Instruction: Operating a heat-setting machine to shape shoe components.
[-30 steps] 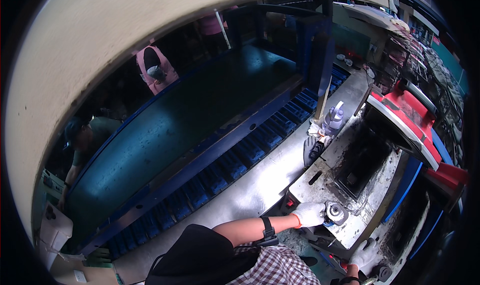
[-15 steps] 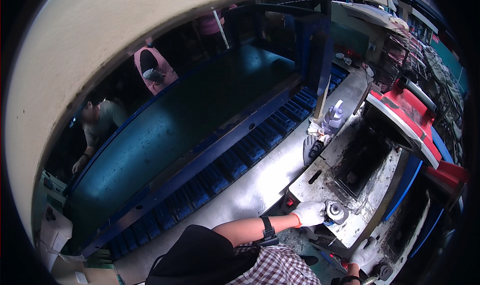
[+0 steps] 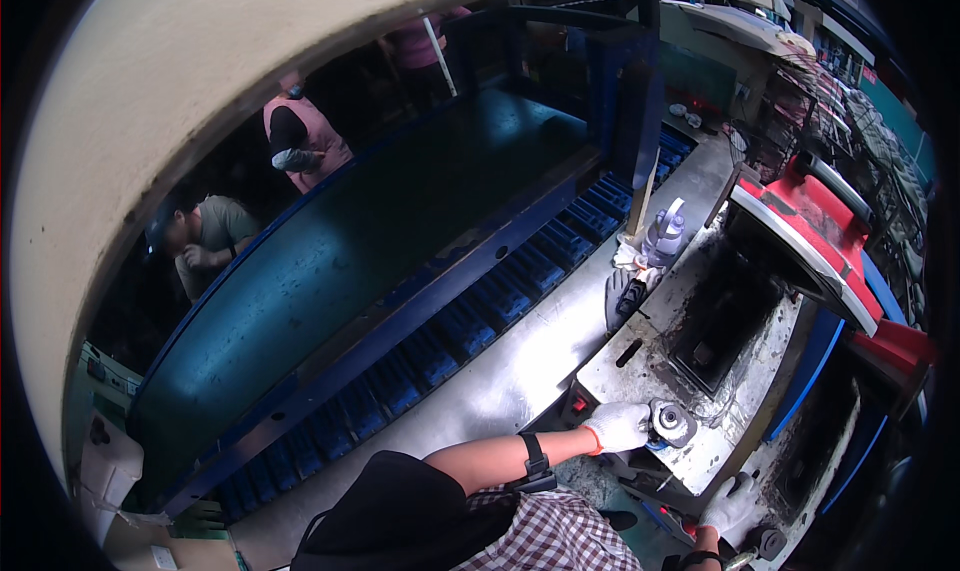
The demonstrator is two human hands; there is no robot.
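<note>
Conveyor (image 3: 400, 261): long dark belt in a blue frame, running from lower left to upper right, with blue crates along its near edge.
Bench (image 3: 520, 361): grey metal top between the conveyor and the machine, bare and scratched.
Machine (image 3: 690, 371): grimy grey block with a dark square well in its top; a red and white cover (image 3: 810, 221) stands open over it on the right.
People: two across the belt, one in pink (image 3: 300, 146) standing, one in grey-green (image 3: 215, 236) bent low.
Bottle (image 3: 663, 236): pale, upright at the far end of the bench, with a crumpled rag and a dark glove (image 3: 622, 299) just beside it.
Left hand (image 3: 618, 426): white glove with an orange cuff, closed around the side of the knob; a black band sits on the forearm.
Right hand (image 3: 730, 503): white glove at the machine's lower edge, fingers curled; whether it grips anything cannot be told.
Knob (image 3: 672, 421): small round metal part on the near corner of the machine top, touching the left hand's fingers.
</note>
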